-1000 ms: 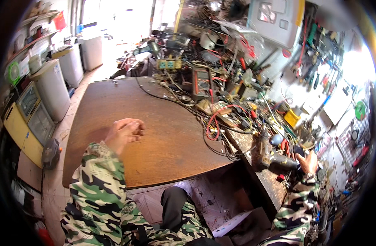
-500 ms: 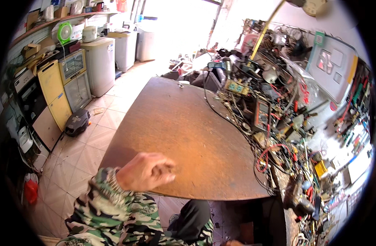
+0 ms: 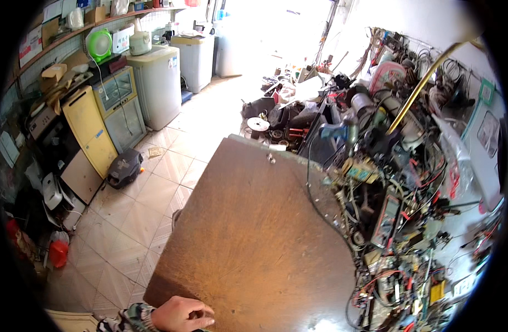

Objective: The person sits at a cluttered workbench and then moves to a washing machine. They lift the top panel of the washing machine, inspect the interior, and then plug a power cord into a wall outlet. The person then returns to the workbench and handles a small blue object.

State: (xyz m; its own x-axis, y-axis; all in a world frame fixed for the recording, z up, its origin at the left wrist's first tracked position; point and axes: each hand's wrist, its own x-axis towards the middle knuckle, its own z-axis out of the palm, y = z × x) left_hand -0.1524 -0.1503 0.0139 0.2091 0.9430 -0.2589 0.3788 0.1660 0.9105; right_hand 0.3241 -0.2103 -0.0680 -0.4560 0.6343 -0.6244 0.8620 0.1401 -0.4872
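The brown tabletop (image 3: 259,232) spans the near middle. At its near left edge the left hand (image 3: 181,315) curls loosely; whether it pinches anything cannot be told, nor can the unseen right hand's grip.

L hand (image 3: 182,315) nr brn tbl (image 3: 259,232)

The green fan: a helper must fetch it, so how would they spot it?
From the wooden table, look across the tiled floor to the appliances at left. Below the shelf, left of the white cooker, stands the green fan. Its bright green ring stands out among duller neighbours.
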